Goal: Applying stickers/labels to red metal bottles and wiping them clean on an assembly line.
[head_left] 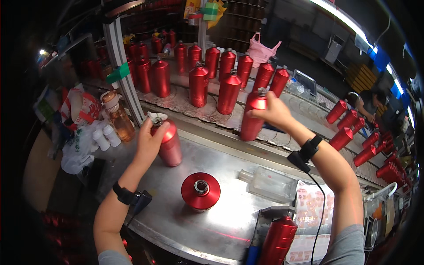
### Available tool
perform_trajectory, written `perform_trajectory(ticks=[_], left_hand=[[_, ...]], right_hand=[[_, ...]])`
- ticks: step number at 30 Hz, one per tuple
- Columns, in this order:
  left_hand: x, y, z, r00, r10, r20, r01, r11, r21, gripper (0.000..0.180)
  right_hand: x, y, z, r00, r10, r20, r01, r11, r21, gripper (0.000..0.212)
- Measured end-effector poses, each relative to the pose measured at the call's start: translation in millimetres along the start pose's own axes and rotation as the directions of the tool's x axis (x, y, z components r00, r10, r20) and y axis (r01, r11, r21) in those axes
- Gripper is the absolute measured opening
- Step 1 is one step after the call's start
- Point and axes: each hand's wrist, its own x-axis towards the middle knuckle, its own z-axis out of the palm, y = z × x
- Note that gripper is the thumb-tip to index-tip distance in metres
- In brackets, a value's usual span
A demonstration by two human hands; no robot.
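My left hand (149, 139) is closed round the neck and shoulder of a red bottle (171, 152), held tilted over the metal worktable (163, 194). Something small and white, perhaps a cloth (157, 115), shows by its fingers. At the conveyor's near edge, my right hand (274, 111) grips a second red bottle (251, 126) near its shoulder. Between my forearms a third red bottle (201, 191) stands upright, its mouth uncapped. One more red bottle (278, 240) leans in a black holder (265, 216) at the lower right.
Several red bottles (229, 92) stand along the conveyor (185, 106) beyond the table. A clear glass bottle (271, 183) lies beside printed sheets (313, 207). At the left are a metal post (119, 48), an amber drink bottle (117, 117) and white plastic bottles (106, 137). Another person (373, 104) works far right.
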Motion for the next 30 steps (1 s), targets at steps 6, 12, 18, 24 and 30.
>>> perform_trajectory(ticks=[6,12,18,24,30], left_hand=[[6,-8,-2,1.000,-0.009,-0.001,0.009,0.996,0.090,0.024],[1,-12,3,0.996,0.010,-0.094,-0.002,0.996,0.084,0.027],[1,-4,-6,0.996,-0.006,-0.089,0.026,0.973,0.227,0.032],[-2,68,12,0.928,0.361,-0.090,-0.296,0.863,0.409,0.043],[4,75,61,0.890,-0.053,0.453,-0.061,0.970,0.235,0.083]], right_hand=[[-25,-91,36,0.951,-0.202,0.232,0.172,0.974,0.145,0.094],[-46,-124,57,0.898,-0.251,0.361,0.206,0.965,0.160,0.093],[-42,-94,50,0.858,-0.345,0.381,0.237,0.923,0.303,0.104],[7,17,17,0.952,0.070,-0.299,-0.071,0.997,0.009,0.068],[47,90,1,0.886,0.459,-0.068,-0.460,0.888,-0.007,0.110]])
